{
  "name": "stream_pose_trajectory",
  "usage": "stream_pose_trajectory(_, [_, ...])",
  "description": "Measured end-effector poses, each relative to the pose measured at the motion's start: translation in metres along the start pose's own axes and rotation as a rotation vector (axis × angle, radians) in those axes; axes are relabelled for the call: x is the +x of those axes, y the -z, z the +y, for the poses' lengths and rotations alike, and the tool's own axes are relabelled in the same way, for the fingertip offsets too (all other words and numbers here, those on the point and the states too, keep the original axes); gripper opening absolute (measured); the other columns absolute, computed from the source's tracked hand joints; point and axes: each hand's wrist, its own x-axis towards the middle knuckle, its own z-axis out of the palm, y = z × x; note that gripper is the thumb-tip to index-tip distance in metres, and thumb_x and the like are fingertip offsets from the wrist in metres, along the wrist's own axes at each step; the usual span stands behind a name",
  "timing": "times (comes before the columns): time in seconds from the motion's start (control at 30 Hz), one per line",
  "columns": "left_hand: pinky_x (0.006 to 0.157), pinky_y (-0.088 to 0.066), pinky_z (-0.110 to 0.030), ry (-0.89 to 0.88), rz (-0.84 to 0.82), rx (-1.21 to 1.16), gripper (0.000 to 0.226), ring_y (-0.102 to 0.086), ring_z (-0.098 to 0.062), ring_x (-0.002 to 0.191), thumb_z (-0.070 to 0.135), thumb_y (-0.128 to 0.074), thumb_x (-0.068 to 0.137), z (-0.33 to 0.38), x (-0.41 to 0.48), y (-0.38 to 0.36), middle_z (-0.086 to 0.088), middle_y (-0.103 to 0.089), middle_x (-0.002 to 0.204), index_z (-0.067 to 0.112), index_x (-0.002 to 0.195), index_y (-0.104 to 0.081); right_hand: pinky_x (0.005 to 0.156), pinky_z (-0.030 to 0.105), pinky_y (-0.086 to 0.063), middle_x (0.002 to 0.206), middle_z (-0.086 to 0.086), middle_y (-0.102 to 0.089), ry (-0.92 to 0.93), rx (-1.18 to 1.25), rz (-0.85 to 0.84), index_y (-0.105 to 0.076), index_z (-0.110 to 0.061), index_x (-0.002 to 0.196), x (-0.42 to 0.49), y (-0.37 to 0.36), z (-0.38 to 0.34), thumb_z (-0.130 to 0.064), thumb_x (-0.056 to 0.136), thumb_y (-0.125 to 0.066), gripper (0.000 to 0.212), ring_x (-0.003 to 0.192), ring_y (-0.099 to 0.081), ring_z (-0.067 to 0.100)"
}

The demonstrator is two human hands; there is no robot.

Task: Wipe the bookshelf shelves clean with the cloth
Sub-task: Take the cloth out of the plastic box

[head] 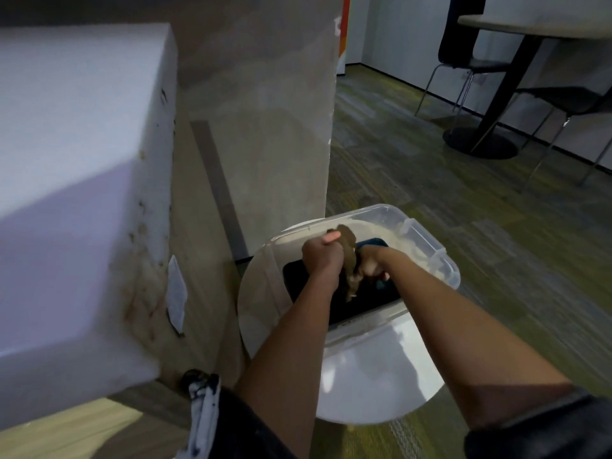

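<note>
Brown cloth (348,260), twisted, bunched upright above tub.

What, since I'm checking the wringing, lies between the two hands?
The brown cloth, gripped by the left hand and right hand over the clear tub, head view.

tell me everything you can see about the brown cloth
The cloth is brown soft-looking fabric, bunched into a twisted rope. The left hand grips its upper part, the right hand its middle, as if wringing. One end pokes up past the left thumb; the other dangles above the clear plastic tub, seemingly touching nothing else.
</note>
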Motion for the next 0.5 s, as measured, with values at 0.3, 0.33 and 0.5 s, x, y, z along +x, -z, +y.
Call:
stream_pose_trajectory(0.3, [0.092,-0.038,-0.020,-0.372,0.082,-0.158,0.033,-0.050,-0.012,0.111,0.007,-0.053,0.089,0.045,-0.075,0.006,-0.002,-0.055,0.125,0.014,0.121,-0.054,0.058,0.030,-0.045,0.074,0.006,-0.057,0.212,0.989,0.631,-0.050,-0.014,0.078,-0.113,0.027,0.005,0.003,0.072,-0.056,0.019,0.070,-0.057,0.022])
stream_pose_trajectory(0.33, [0.091,-0.037,-0.018,-0.386,0.078,-0.130,0.035,-0.049,-0.010,0.110,0.009,-0.053,0.090,0.053,-0.094,0.021,-0.001,-0.054,0.125,0.015,0.124,-0.052,0.062,0.032,-0.047,0.080,0.007,-0.058,0.229,1.036,0.650,-0.048,-0.015,0.081,-0.141,0.024,-0.003,0.003,0.074,-0.057,0.021,0.073,-0.058,0.021])
stream_pose_trajectory(0.5, [0.092,-0.034,-0.016,-0.346,-0.120,0.054,0.040,-0.042,-0.002,0.111,0.025,-0.052,0.093,0.077,-0.187,0.096,0.010,-0.049,0.124,0.023,0.133,-0.046,0.071,0.031,-0.052,0.093,0.003,-0.059,0.323,1.250,0.678,-0.048,-0.020,0.090,-0.247,-0.012,-0.037,-0.001,0.082,-0.054,0.021,0.086,-0.060,0.019])
